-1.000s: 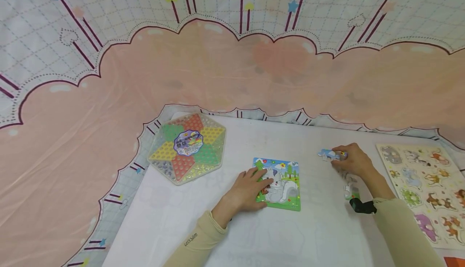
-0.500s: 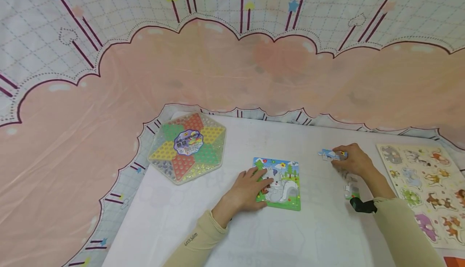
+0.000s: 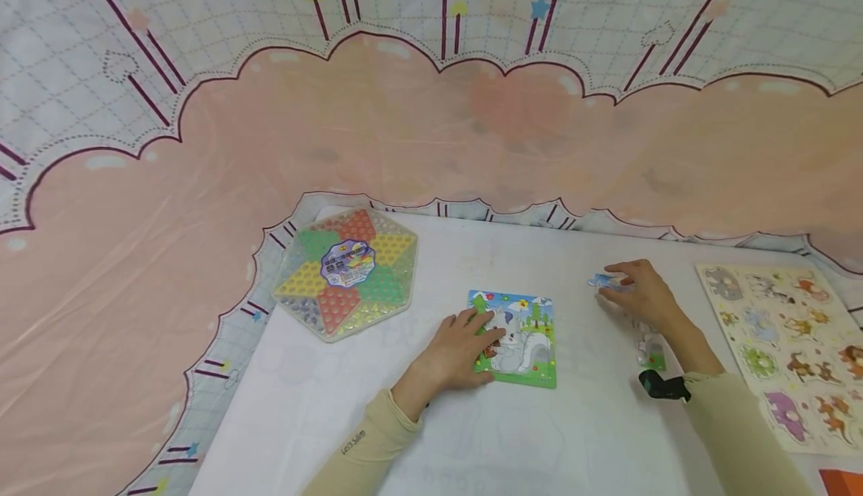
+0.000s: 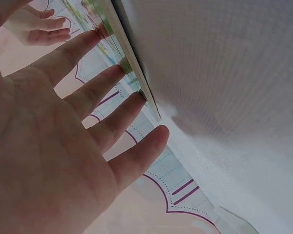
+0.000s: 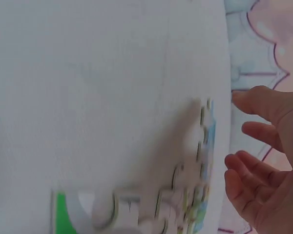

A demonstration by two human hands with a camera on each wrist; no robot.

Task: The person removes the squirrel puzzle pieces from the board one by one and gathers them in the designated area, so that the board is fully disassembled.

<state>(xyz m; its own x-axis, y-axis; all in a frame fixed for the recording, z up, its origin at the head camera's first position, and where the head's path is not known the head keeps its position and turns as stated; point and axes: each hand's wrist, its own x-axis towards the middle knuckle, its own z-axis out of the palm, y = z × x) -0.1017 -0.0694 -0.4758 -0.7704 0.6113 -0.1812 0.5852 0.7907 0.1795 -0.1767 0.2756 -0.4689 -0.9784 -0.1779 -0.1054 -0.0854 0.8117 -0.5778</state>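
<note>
My left hand (image 3: 458, 350) rests with spread, fairly straight fingers on the left side of a square squirrel jigsaw puzzle (image 3: 529, 350). In the left wrist view, the fingertips (image 4: 122, 70) touch the puzzle's surface (image 4: 95, 19) near its edge. On the right, my right hand (image 3: 640, 297) hovers over loose jigsaw pieces (image 3: 602, 281), partly covering them. The right wrist view shows its fingers (image 5: 251, 190) apart and holding nothing, clear of the pieces (image 5: 129, 209) on the white surface. A grey-and-green piece (image 3: 652, 352) lies below the right wrist.
A hexagonal board (image 3: 384, 286) with coloured triangles and a label lies at the left. On the right is a board of animal pictures (image 3: 798, 331). An orange object (image 3: 839, 481) shows at the lower right corner. Patterned cloth (image 3: 431, 136) hangs behind the table.
My right hand has loosened its fingers from the blue jigsaw piece and risen slightly off it. My left hand stays on the puzzle. The head view has shifted a little.
</note>
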